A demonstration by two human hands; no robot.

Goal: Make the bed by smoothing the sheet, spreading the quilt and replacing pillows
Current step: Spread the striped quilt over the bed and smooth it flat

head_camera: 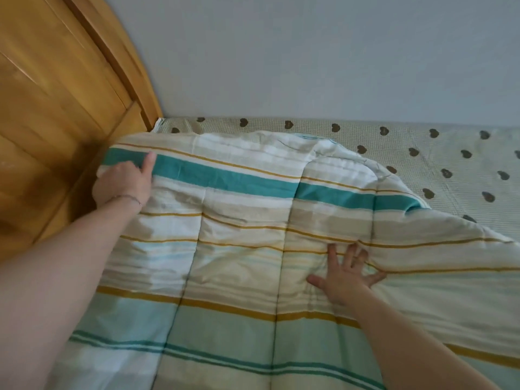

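Observation:
A quilt [239, 220] with teal, mustard and cream stripes covers most of the bed. Its far right corner is folded back and rumpled. Under it lies a pale checked sheet [450, 159] with dark heart prints, bare along the wall and at the right. My left hand [123, 184] grips the quilt's edge next to the headboard, thumb on top of the teal stripe. My right hand [349, 274] presses flat on the quilt with fingers spread, just below a ridge of folds. No pillow is in view.
A wooden headboard [64, 108] fills the left side, close against the quilt's edge. A plain grey wall [309, 57] runs along the far side of the bed.

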